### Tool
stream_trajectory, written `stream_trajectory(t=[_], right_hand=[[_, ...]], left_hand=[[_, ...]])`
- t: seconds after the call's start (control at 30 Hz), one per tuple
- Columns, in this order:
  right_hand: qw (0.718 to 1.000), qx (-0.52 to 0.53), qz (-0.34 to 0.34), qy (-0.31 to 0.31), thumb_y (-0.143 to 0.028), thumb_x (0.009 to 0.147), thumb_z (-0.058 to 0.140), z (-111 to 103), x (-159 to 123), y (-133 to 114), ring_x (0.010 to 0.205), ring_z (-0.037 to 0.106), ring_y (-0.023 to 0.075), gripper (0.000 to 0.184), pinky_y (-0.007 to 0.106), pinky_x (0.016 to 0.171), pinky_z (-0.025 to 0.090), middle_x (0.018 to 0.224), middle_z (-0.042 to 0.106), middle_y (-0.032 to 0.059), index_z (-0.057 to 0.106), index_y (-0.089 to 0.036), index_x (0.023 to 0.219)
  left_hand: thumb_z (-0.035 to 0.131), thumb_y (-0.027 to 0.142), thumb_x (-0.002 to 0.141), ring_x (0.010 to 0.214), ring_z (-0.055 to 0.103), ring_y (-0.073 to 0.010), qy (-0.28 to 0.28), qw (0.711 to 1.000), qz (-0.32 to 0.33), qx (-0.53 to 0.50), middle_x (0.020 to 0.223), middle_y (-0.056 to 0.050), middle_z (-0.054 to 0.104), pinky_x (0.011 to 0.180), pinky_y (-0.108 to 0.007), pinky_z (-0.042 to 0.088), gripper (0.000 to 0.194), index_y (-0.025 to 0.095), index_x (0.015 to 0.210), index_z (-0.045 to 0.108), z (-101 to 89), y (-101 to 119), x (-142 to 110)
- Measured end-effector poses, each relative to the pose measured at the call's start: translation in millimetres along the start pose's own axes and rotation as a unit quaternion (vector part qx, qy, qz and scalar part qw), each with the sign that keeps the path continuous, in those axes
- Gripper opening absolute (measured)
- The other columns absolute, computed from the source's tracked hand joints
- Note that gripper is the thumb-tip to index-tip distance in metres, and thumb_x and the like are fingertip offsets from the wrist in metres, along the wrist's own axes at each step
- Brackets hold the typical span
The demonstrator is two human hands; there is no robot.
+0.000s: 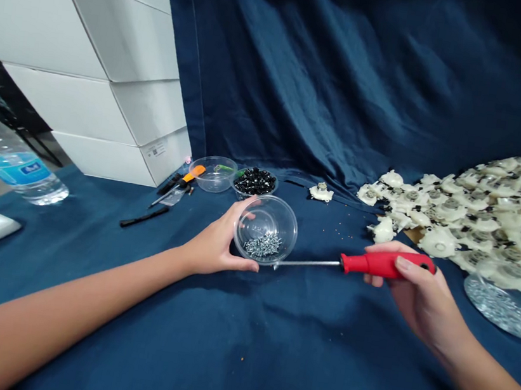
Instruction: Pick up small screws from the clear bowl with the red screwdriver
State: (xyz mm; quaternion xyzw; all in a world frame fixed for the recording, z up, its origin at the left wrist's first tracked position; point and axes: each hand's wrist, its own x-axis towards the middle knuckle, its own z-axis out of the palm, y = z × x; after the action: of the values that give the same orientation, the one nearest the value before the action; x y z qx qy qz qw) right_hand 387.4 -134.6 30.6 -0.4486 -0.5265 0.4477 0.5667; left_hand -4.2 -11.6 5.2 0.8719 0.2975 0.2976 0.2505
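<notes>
My left hand is closed around the left side of a clear plastic cup, which tilts toward me. Small silvery screws lie heaped in its lower part. In my right hand is a screwdriver with a red handle, held level with its shaft pointing left. Its tip is at the cup's lower right edge, and a small screw appears to be on that tip. Whether the tip touches the cup I cannot tell.
Behind the cup stand a tub of black parts and a clear empty tub. Cream plastic housings pile up at right, beside a bag of screws. White boxes and a water bottle are at left.
</notes>
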Motion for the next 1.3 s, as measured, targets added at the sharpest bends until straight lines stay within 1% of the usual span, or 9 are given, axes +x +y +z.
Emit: stream_trajectory(t=[0.23,0.5,0.63,0.8,0.9,1.03,1.13,1.2,1.3], right_hand=[[0.989,-0.112,-0.058,0.082,-0.055,0.096,0.079,2.3,-1.6,7.5,0.093,0.078,0.0327,0.039,0.046,0.093,0.06,0.1,0.084,0.0075,0.083,-0.028,0.124],[0.988,-0.15,-0.019,0.046,-0.055,0.098,0.078,15.2,-7.4,1.2,0.098,0.078,0.0353,0.037,0.052,0.099,0.06,0.105,0.085,0.0077,0.08,-0.031,0.126],[0.987,-0.152,-0.007,0.048,-0.055,0.097,0.079,13.5,-4.4,12.7,0.094,0.08,0.0315,0.037,0.046,0.094,0.064,0.105,0.085,0.0051,0.08,-0.033,0.128],[0.989,-0.134,-0.03,0.061,-0.054,0.096,0.08,5.7,-0.6,22.4,0.094,0.082,0.0322,0.038,0.043,0.085,0.069,0.117,0.084,0.0084,0.081,-0.031,0.126],[0.991,-0.115,-0.038,0.054,-0.054,0.096,0.08,5.8,-2.3,19.1,0.09,0.082,0.0312,0.037,0.041,0.083,0.069,0.116,0.085,0.0091,0.082,-0.029,0.124],[0.992,-0.123,-0.011,-0.032,-0.057,0.099,0.075,18.0,-9.1,4.9,0.087,0.081,0.0291,0.04,0.038,0.084,0.066,0.103,0.086,0.0071,0.08,-0.028,0.126],[0.978,-0.197,-0.016,-0.068,-0.055,0.096,0.079,31.0,-14.5,-4.5,0.098,0.08,0.0286,0.038,0.034,0.085,0.064,0.117,0.084,0.0049,0.082,-0.032,0.126],[0.969,-0.232,-0.031,-0.076,-0.053,0.097,0.079,36.5,-16.3,-6.3,0.104,0.08,0.0293,0.037,0.036,0.09,0.064,0.124,0.083,0.0043,0.082,-0.034,0.128],[0.955,-0.276,-0.07,-0.084,-0.048,0.099,0.078,37.0,-16.1,-2.3,0.115,0.078,0.0314,0.037,0.041,0.099,0.062,0.132,0.081,0.0043,0.079,-0.036,0.135]], left_hand=[[0.096,0.062,0.075,0.147,0.054,-0.0478,0.001,1.0,-0.001,-0.001,0.177,-0.021,0.028,0.119,-0.071,0.049,0.137,0.037,0.176,0.007,-1.2,2.5,0.4],[0.092,0.063,0.081,0.15,0.054,-0.0439,-0.005,1.0,-0.027,-0.011,0.179,-0.021,0.031,0.122,-0.068,0.046,0.129,0.035,0.176,0.01,-3.0,1.5,-1.2],[0.081,0.068,0.091,0.156,0.047,-0.0423,0.005,0.998,-0.06,0.031,0.175,-0.018,0.042,0.126,-0.068,0.039,0.112,0.033,0.177,0.018,-4.5,-4.7,-0.3],[0.051,0.055,0.113,0.146,0.053,-0.0362,-0.038,0.983,-0.028,0.176,0.161,-0.009,0.061,0.122,-0.064,0.039,0.051,0.035,0.16,0.057,-5.2,1.1,0.9],[0.049,0.046,0.115,0.141,0.056,-0.0335,-0.03,0.972,-0.005,0.231,0.156,-0.008,0.063,0.12,-0.061,0.042,0.04,0.036,0.148,0.069,-3.7,6.7,-0.2],[0.058,0.047,0.111,0.16,0.038,-0.0383,0.046,0.964,-0.042,0.259,0.175,-0.013,0.042,0.127,-0.064,0.033,0.059,0.032,0.166,0.046,-2.7,1.5,-1.1],[0.062,0.047,0.108,0.166,0.027,-0.041,0.061,0.959,-0.076,0.266,0.18,-0.015,0.031,0.13,-0.067,0.027,0.078,0.028,0.174,0.025,-4.7,-7.6,0.5],[0.062,0.044,0.108,0.162,0.033,-0.0399,0.059,0.958,-0.073,0.271,0.177,-0.016,0.037,0.129,-0.064,0.03,0.079,0.027,0.174,0.023,-7.4,-12.1,2.7],[0.059,0.037,0.108,0.148,0.048,-0.037,0.075,0.957,-0.052,0.276,0.161,-0.015,0.054,0.122,-0.059,0.039,0.066,0.025,0.168,0.035,-11.9,-15.3,6.4]])
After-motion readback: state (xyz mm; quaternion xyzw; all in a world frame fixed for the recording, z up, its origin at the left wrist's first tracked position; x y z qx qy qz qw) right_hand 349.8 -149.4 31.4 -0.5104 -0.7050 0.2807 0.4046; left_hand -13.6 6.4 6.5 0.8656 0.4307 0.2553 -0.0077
